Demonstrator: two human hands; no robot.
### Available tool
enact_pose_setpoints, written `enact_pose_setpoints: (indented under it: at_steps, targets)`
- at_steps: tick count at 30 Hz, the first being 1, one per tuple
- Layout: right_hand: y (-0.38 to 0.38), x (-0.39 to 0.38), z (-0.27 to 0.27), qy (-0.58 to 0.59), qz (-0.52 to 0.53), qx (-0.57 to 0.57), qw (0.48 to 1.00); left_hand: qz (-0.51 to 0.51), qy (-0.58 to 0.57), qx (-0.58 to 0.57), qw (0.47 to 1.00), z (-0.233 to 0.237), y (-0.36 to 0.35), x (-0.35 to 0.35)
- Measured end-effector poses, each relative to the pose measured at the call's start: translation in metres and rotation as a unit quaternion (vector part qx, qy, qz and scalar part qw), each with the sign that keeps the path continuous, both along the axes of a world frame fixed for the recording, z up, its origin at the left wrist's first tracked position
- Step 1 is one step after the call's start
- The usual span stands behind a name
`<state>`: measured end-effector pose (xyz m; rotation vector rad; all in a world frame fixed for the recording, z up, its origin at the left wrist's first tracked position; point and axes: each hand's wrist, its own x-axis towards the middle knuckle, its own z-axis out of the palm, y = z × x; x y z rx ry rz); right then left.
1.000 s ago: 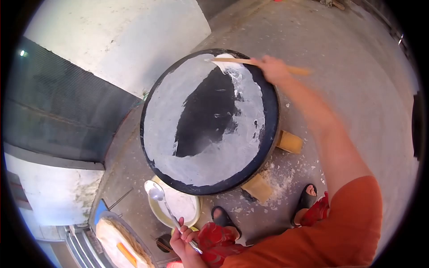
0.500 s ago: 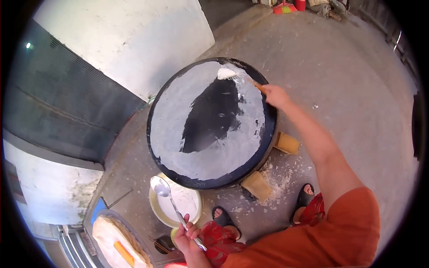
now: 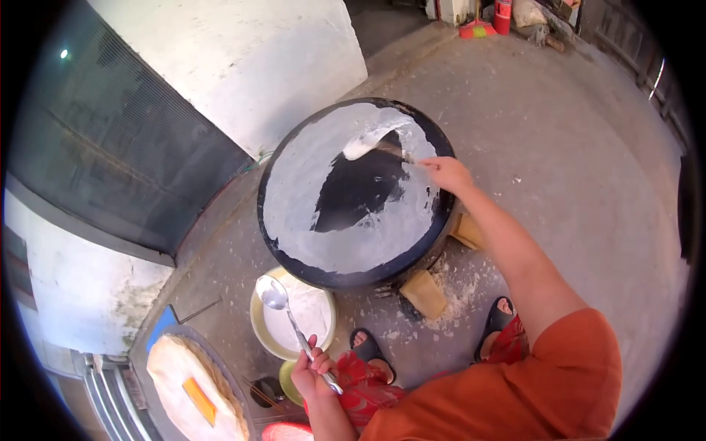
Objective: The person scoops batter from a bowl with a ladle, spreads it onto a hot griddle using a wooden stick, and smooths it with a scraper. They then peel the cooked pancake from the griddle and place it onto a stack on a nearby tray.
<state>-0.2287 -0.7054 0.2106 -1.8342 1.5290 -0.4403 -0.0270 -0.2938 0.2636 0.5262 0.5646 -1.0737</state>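
Taking the round black griddle [image 3: 353,195] as our clock face, we see it in the middle of the view, coated in pale grey around a bare dark patch. A thick smear of white batter [image 3: 359,150] lies near twelve o'clock, inside the edge. At three o'clock our right hand [image 3: 447,173] is closed around a thin wooden spreader [image 3: 401,153] that points inward to ten o'clock, its far end blurred beside the batter. Our left hand [image 3: 315,369], below the griddle towards half past six, grips the handle of a metal spoon [image 3: 273,292]. The spoon's head overlaps the rim of a cream tub [image 3: 258,323] of white mixture at seven; we cannot tell whether they touch. Further out, between seven and eight, an orange strip [image 3: 198,400] lies across a stack of pale flatbreads [image 3: 173,365]. Yellowish blocks [image 3: 424,294] sit at four and five. Out at one o'clock stands a red cylinder [image 3: 502,18], any lettering too small for us to read.
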Motion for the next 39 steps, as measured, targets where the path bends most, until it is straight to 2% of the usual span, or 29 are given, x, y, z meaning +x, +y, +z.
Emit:
enact_pose_setpoints:
  at_steps: [1,4,5,6,7,9,10,12,13,15,19,21,24,25,27,28,29,31,32,33,35,36,38,39]
  targets:
    - [0.004,-0.011,0.004,0.021,-0.068,-0.051,0.996,-0.006,-0.001,-0.007,1.000,-0.001,0.002,0.001]
    - [-0.012,-0.021,-0.061,-0.018,-0.115,-0.089,0.989,-0.002,-0.016,0.012,1.000,-0.001,0.006,0.000]
    - [0.006,-0.007,-0.044,-0.069,-0.061,-0.039,0.995,-0.001,-0.015,0.011,1.000,-0.001,0.006,0.000]
    - [0.003,0.008,-0.073,-0.079,-0.006,-0.076,0.994,0.003,-0.010,0.006,1.000,-0.001,0.006,0.000]
    - [0.018,0.026,-0.054,-0.077,0.012,-0.016,0.997,0.008,-0.005,0.003,1.000,-0.001,0.007,0.000]
    - [0.025,0.048,-0.033,-0.026,0.072,-0.029,0.997,0.013,-0.004,0.002,1.000,0.001,0.008,0.001]
    - [0.022,0.053,-0.027,-0.030,0.075,-0.030,0.996,0.009,-0.008,0.004,1.000,0.002,0.008,0.000]
    - [0.016,0.060,-0.019,-0.015,-0.019,-0.029,0.999,0.002,-0.020,0.003,1.000,-0.003,0.011,0.001]
    - [0.016,0.066,-0.029,-0.014,-0.015,-0.028,0.999,0.006,-0.019,0.005,1.000,-0.005,0.014,0.000]
    - [0.012,0.079,-0.058,-0.029,0.066,-0.073,0.995,0.001,-0.025,-0.001,1.000,-0.005,0.014,-0.001]
    - [0.045,0.056,-0.011,0.014,0.135,-0.053,0.989,-0.008,-0.031,-0.004,0.999,-0.006,0.017,0.000]
    - [0.051,0.035,0.004,-0.002,0.019,-0.044,0.999,-0.009,-0.040,-0.004,0.999,-0.008,0.017,0.001]
    - [0.032,0.045,-0.061,-0.060,-0.003,-0.102,0.993,-0.009,-0.061,0.010,0.998,-0.003,0.014,-0.006]
    - [0.040,0.050,-0.057,-0.060,0.000,-0.101,0.993,-0.009,-0.073,0.021,0.997,0.000,0.012,-0.006]
    - [0.065,0.062,-0.032,-0.022,0.144,-0.086,0.986,-0.008,-0.067,0.018,0.998,-0.003,0.013,-0.004]
    - [0.064,0.059,-0.029,-0.024,0.169,-0.063,0.983,-0.014,-0.054,0.002,0.998,-0.005,0.015,-0.003]
    - [0.061,0.051,-0.022,-0.024,0.172,-0.062,0.983,-0.020,-0.042,-0.015,0.999,-0.006,0.017,-0.002]
    - [0.055,0.032,-0.001,-0.030,0.218,0.019,0.975,-0.018,-0.049,-0.016,0.999,-0.006,0.018,0.000]
    - [0.058,0.030,0.011,0.013,0.151,0.050,0.987,-0.020,-0.053,-0.018,0.998,-0.008,0.019,-0.002]
    - [0.055,0.034,-0.007,0.015,0.153,0.052,0.987,-0.017,-0.051,-0.016,0.998,-0.009,0.019,-0.004]
    - [0.047,0.047,-0.054,-0.067,0.070,-0.070,0.993,-0.011,-0.063,-0.010,0.998,-0.008,0.017,-0.004]
    - [0.053,0.054,-0.055,-0.069,0.072,-0.069,0.993,-0.013,-0.059,-0.007,0.998,-0.004,0.016,-0.004]
    - [0.073,0.070,-0.053,-0.038,0.232,-0.110,0.966,-0.011,-0.050,-0.013,0.999,-0.005,0.016,-0.002]
    - [0.075,0.066,-0.045,-0.037,0.232,-0.109,0.966,-0.011,-0.040,-0.021,0.999,-0.006,0.017,-0.002]
